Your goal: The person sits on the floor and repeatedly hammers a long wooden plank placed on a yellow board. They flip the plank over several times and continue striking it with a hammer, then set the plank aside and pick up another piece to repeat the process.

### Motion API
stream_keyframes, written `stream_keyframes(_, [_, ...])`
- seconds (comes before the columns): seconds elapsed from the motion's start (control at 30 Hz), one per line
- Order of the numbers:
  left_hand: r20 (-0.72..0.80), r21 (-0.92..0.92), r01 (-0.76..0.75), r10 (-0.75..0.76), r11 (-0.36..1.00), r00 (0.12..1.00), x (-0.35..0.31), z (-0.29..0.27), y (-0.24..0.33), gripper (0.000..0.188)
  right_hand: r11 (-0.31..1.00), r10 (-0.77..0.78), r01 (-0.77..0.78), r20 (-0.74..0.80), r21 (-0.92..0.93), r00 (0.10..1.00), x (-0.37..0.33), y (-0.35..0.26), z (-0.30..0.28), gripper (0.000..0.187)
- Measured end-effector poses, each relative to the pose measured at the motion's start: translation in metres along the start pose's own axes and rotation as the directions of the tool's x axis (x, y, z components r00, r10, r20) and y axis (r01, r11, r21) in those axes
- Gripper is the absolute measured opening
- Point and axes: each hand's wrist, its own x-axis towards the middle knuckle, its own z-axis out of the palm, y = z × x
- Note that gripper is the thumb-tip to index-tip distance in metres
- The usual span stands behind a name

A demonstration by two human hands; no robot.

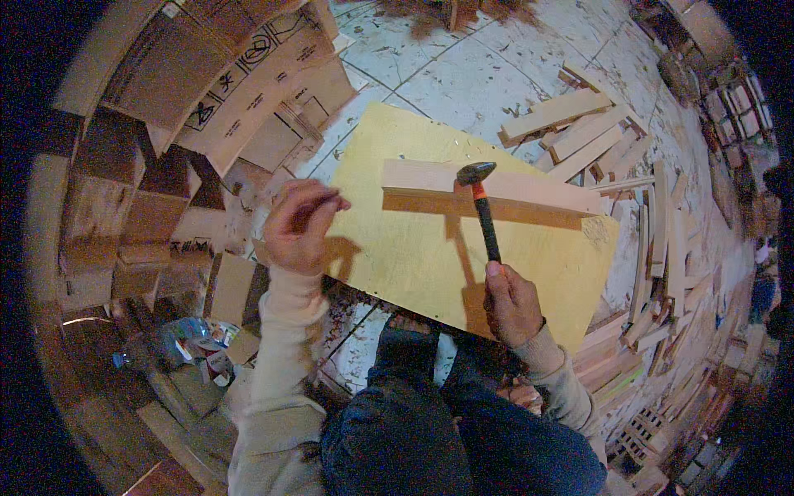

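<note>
My right hand (514, 304) is wrapped round the lower handle of a hammer (488, 227), which has a dark head and a black handle with an orange band. The hammer head appears over a long, squared length of pale wood (418, 175); whether they touch I cannot tell. That wood lies across a yellow board (397, 264) in front of my knees. My left hand (299, 225) is raised over the board's left edge, its fingers curled and pinched together. Anything between those fingertips is too small to name. Several tiny shiny bits (467, 150) lie on the board beyond the wood.
Cut wood pieces (579, 124) are heaped on the tiled floor (430, 62) beyond the board, and longer strips (674, 240) lie along the right. Cardboard boxes (248, 107) stand at the left, with plastic-wrapped litter (203, 343) below them. Shavings are scattered over the tiles.
</note>
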Motion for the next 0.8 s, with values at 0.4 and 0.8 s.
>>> stream_keyframes(0.4, [0.172, 0.106, -0.286, 0.265, 0.952, 0.949, 0.019, 0.073, -0.037, 0.022, 0.987, -0.015, 0.021, 0.039, -0.158, 0.999, 0.009, -0.005, 0.005, 0.044])
stream_keyframes(0.8, [0.107, 0.129, -0.15, 0.136, 0.98, 0.985, 0.014, 0.074, -0.033, 0.035, 0.917, -0.334, 0.36, 0.159, -0.172, 0.929, -0.001, -0.055, 0.0, 0.033])
